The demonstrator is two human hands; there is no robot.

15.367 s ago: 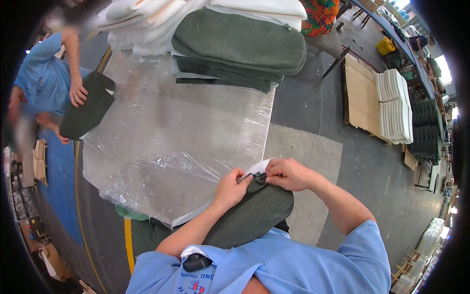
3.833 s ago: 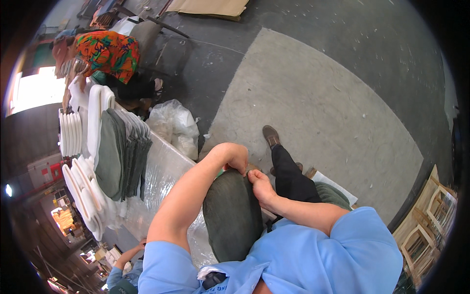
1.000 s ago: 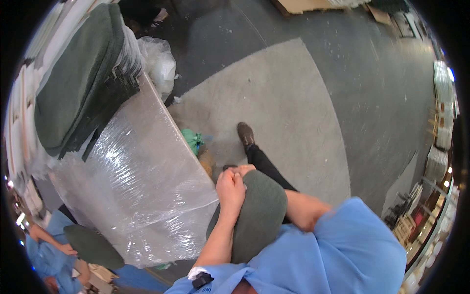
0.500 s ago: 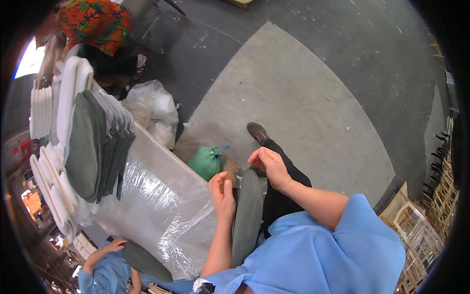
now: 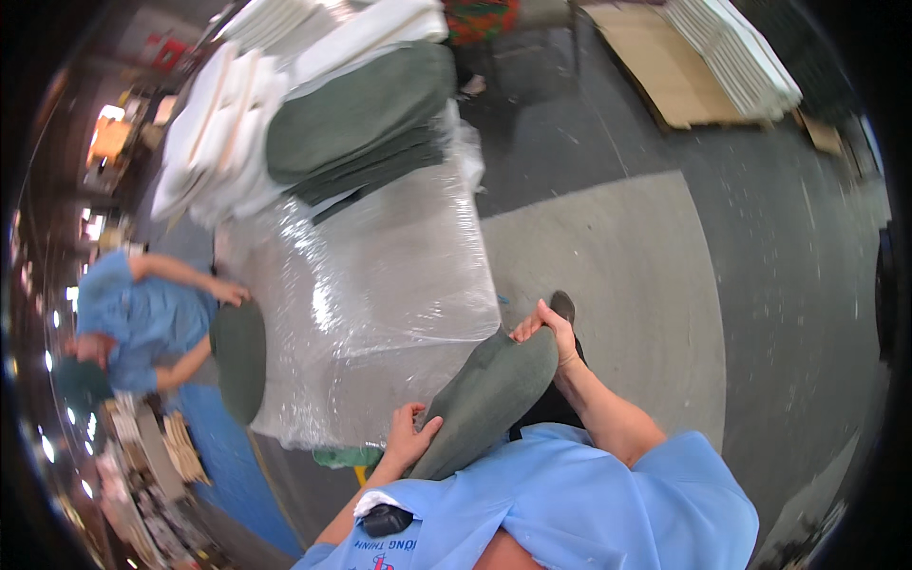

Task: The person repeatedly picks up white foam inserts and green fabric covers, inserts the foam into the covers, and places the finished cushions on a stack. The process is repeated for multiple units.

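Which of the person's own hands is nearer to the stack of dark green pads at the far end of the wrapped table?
Right. The right hand grips the far end of the held green pad, toward the stack of dark green pads. The left hand grips its near end, farther back.

My left hand [image 5: 410, 439] is low and close to my body, with the fingers bent and the thumb out to the side. My right hand [image 5: 549, 328] is farther out and a bit to the right, fingers curled and gripping. My right arm is bare and bent at the elbow.
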